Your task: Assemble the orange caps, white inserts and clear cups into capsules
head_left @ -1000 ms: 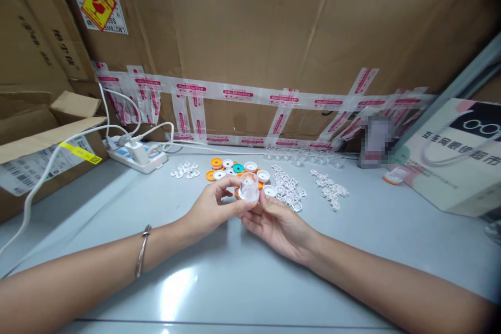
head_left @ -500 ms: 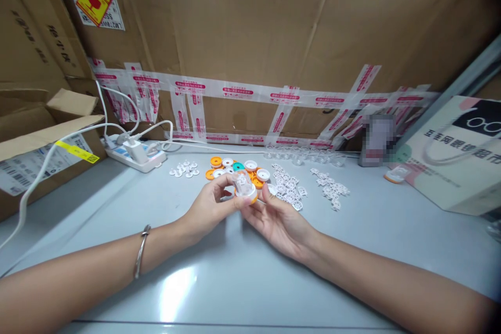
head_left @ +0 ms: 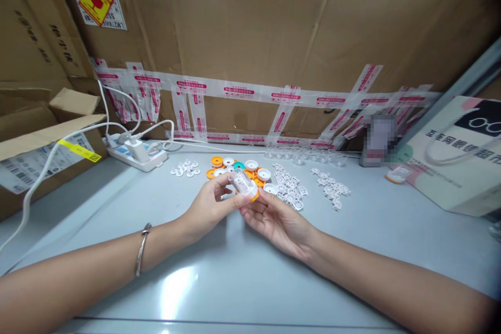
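I see the left hand [head_left: 207, 211] grasping a clear-domed capsule [head_left: 243, 183], the right hand [head_left: 284, 224] holding its orange base [head_left: 255, 197] at four o'clock; uneven pressure could dislodge it.

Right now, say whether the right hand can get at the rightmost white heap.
Likely yes: the right hand is at the clear-domed piece, but nothing seems to block its way to the rightmost white heap; the nearer heap lies farther left.

Large carton [head_left: 242, 21]: white label [head_left: 119, 20] reads "LM270W…", "SS…"; a yellow-and-red broken-glass sign [head_left: 96, 0] overlaps it; tape [head_left: 238, 91], red print illegible. White box [head_left: 434, 188], before carton's right end: "互…网眼镜超市", spectacles emblem [head_left: 484, 125]. Open box [head_left: 74, 176], before carton's left end: barcode label [head_left: 23, 173], wording illegible; yellow strip [head_left: 78, 150], QR code.
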{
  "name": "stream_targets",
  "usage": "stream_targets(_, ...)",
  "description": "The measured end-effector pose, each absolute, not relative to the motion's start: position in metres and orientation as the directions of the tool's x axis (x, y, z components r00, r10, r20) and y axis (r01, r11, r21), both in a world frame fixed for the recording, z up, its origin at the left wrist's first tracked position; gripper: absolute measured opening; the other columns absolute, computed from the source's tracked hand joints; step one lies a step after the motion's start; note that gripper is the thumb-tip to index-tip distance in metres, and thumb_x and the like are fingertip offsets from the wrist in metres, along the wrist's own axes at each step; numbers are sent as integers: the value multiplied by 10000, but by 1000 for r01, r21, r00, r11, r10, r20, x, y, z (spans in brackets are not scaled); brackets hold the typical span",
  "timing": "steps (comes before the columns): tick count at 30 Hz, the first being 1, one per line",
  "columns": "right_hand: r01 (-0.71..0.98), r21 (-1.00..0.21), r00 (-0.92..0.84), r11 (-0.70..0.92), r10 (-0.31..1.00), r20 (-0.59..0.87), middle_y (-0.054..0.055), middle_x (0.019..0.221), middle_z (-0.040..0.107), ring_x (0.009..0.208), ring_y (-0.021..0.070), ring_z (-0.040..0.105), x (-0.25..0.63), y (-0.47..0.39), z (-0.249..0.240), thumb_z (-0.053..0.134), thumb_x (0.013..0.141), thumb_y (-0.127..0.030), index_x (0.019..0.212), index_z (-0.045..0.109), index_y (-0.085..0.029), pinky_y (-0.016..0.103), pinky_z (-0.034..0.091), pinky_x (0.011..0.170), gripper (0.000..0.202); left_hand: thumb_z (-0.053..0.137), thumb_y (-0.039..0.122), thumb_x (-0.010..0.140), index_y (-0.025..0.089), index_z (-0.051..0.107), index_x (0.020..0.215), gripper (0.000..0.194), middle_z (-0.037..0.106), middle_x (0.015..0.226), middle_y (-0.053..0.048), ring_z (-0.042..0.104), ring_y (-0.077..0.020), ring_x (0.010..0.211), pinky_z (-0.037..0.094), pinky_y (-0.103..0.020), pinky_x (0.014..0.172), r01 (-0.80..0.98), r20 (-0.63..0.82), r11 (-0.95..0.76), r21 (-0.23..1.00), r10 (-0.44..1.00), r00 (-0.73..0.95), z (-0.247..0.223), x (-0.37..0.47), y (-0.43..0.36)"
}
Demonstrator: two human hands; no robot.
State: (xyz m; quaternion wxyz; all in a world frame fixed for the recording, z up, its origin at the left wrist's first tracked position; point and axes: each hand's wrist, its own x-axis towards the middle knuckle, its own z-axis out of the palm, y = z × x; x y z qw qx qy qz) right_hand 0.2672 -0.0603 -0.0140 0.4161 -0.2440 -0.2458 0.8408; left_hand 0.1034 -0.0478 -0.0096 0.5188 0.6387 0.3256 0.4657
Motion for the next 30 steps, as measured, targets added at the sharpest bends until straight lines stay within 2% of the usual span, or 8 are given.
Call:
stream_targets(4,-580,-619,-529,-529,823,-207,71,809,719,746,117,684,266,-61,-14,677,757,-225,932,634,-101,210,552,755,218,638,276,778,173,611,860,134,639,863,-16,580,-151,849,441,-247,777,-71,275,-268,961,893,357,-9,103,-49)
stream_targets(13,-573,-638,-519,-514,830,-203,65,846,713,774,105,673,265,-60,-16,669,759,-222,957,624,-115,205,532,783,229,624,288,788,176,602,867,139,636,875,-13,577,-150,844,435,-246,770,-34,290,-297,954,890,351,-11,103,-48)
stream_targets(19,-534,-654,-529,-536,815,-237,62,835,695,776,111,655,265,-61,-13,620,780,-270,962,626,-106,226,521,785,245,666,301,736,178,558,857,204,625,880,-18,569,-165,835,433,-269,755,116,280,-324,939,915,289,-12,105,-50)
stream_targets(22,-483,-708,-533,-515,815,-228,58,846,677,759,114,637,266,-65,-8,574,806,-379,1011,613,-120,263,512,794,332,690,306,707,182,497,813,253,588,823,3,558,-142,740,426,-236,648,181,238,-296,938,928,285,-12,106,-56)
stream_targets(24,-435,-770,-523,-466,827,-205,47,848,665,762,120,626,266,-69,-5,592,784,-445,1021,604,-146,292,497,816,382,685,310,710,181,485,792,252,574,836,-3,557,-148,759,422,-237,649,229,265,-333,915,922,284,-14,107,-58)
stream_targets(27,-352,-858,-494,-374,853,-169,34,863,654,813,130,609,266,-74,-1,661,739,-404,962,608,-167,315,470,848,330,675,262,712,182,495,790,212,561,886,-20,549,-176,852,425,-268,731,293,357,-445,846,882,309,-16,107,-60)
stream_targets(30,-289,-904,-486,-316,862,-146,28,831,647,811,130,596,265,-76,0,673,733,-323,862,618,-154,300,460,832,220,672,214,695,190,485,803,217,540,873,-18,534,-177,835,423,-283,734,335,418,-519,786,846,330,-18,108,-61)
